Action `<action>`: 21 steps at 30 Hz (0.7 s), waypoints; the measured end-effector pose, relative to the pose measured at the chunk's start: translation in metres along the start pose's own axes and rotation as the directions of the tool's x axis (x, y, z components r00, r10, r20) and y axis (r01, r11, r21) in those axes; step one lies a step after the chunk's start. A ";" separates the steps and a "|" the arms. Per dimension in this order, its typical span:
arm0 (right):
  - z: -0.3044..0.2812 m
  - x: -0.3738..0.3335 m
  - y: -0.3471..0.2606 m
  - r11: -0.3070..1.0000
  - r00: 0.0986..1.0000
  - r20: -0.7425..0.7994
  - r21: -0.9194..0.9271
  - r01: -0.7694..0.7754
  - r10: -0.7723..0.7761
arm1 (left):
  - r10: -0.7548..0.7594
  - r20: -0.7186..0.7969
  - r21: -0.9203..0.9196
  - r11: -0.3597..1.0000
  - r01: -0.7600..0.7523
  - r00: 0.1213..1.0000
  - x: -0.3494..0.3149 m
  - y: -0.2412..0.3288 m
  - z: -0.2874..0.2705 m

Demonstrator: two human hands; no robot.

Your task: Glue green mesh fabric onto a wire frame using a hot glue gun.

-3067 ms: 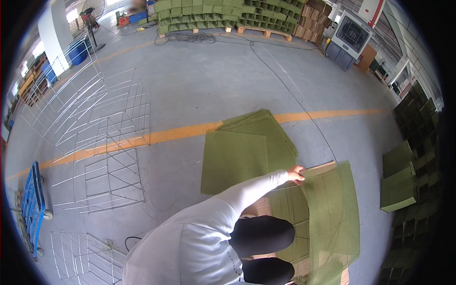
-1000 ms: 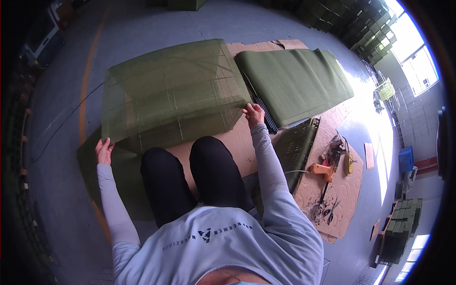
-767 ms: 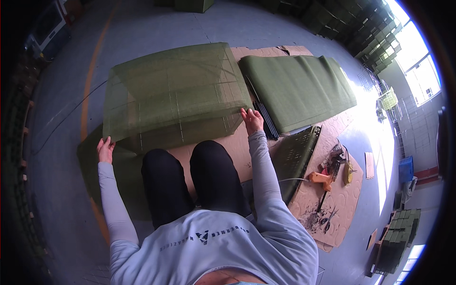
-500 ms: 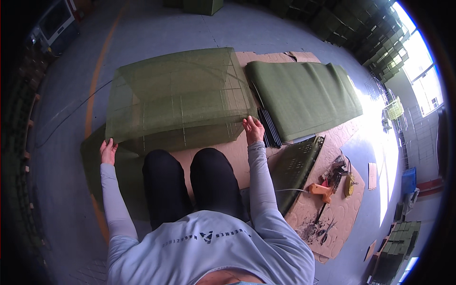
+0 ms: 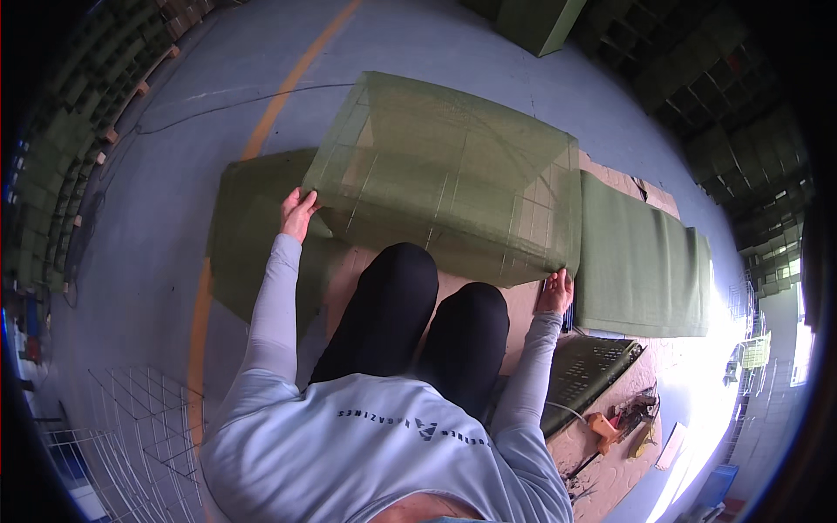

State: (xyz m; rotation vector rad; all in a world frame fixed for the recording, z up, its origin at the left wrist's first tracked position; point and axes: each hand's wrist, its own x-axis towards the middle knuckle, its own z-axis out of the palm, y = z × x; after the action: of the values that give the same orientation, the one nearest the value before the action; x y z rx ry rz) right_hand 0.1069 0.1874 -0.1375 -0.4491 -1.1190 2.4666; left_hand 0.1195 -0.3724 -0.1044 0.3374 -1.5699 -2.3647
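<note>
A box-shaped wire frame (image 5: 440, 200) sits in front of my knees, with sheer green mesh (image 5: 488, 131) draped over it. My left hand (image 5: 298, 214) pinches the near left corner of the mesh. At its near right corner, my right hand (image 5: 555, 291) has fingers closed on the edge. Between the hands the near edge of the mesh runs along the frame's lower front. Thin metal wires show through the mesh. Another piece of green mesh (image 5: 261, 231) lies on the floor to the left, beside my left forearm.
Cardboard (image 5: 356, 275) lies beneath the frame. To the right are a folded stack of green mesh (image 5: 645, 261), a perforated green panel (image 5: 586, 370) and an orange-handled tool (image 5: 602, 429). Wire grids (image 5: 144, 431) stand at the lower left. A green box (image 5: 536, 24) is at the far edge.
My view has turned left, so the scene appears shifted right and tilted. Both hands still hold the near mesh corners; wire grids at the lower left now show more fully.
</note>
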 end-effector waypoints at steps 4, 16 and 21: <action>0.004 0.007 0.000 1.000 0.999 0.026 0.004 0.027 -0.027 | 0.054 0.044 -0.030 0.998 -0.052 0.998 0.014 -0.004 0.000; 0.015 0.000 0.001 0.996 0.996 -0.073 -0.076 0.044 -0.050 | 0.086 0.061 -0.026 0.996 -0.085 0.994 0.019 -0.020 -0.012; 0.007 0.009 0.003 0.992 0.994 -0.084 -0.116 0.058 -0.068 | 0.036 0.057 -0.039 0.999 -0.034 0.998 0.025 -0.013 -0.010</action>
State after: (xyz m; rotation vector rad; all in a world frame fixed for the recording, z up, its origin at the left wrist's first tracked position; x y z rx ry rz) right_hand 0.0951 0.1856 -0.1368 -0.5423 -1.2226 2.3141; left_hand 0.0987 -0.3855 -0.1210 0.2334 -1.5411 -2.3943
